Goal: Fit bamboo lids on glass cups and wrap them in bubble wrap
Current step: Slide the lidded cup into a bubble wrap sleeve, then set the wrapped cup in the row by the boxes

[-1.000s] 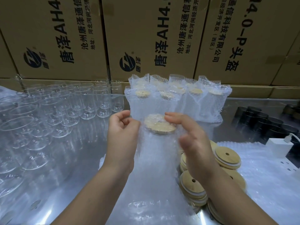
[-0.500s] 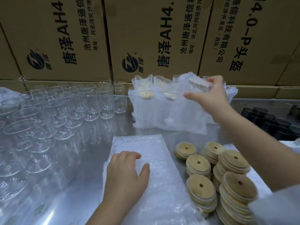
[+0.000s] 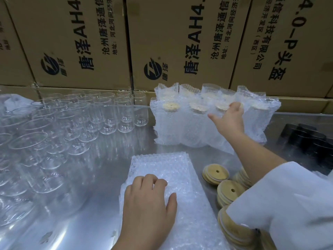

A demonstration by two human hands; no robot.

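1. Your right hand is stretched out to the far side of the table. It lies against the row of wrapped cups that stands in front of the cardboard boxes.
2. That hand is released: the thumb points out to the left, and the fingers lie straight over the top of one wrapped cup near the right end of the row. It touches the wrap but grips nothing.
3. The wrapped cups stand upright, packed side by side in two rows, and their bamboo tops show through the wrap.
4. Your left hand rests on the flat pile of bubble wrap right in front of you. The fingertips are bent down onto the top sheet and the thumb is spread to the right. It presses on the sheet and does not pinch it.
5. Stacks of bamboo lids sit just to the right of the bubble wrap, each with a small hole in the middle. Your white sleeve partly covers them.
6. The bare glass cups crowd the left side of the table, upright, and run from the near edge back to the boxes.
7. A cluster of black round things stands at the far right; you cannot tell what they are.
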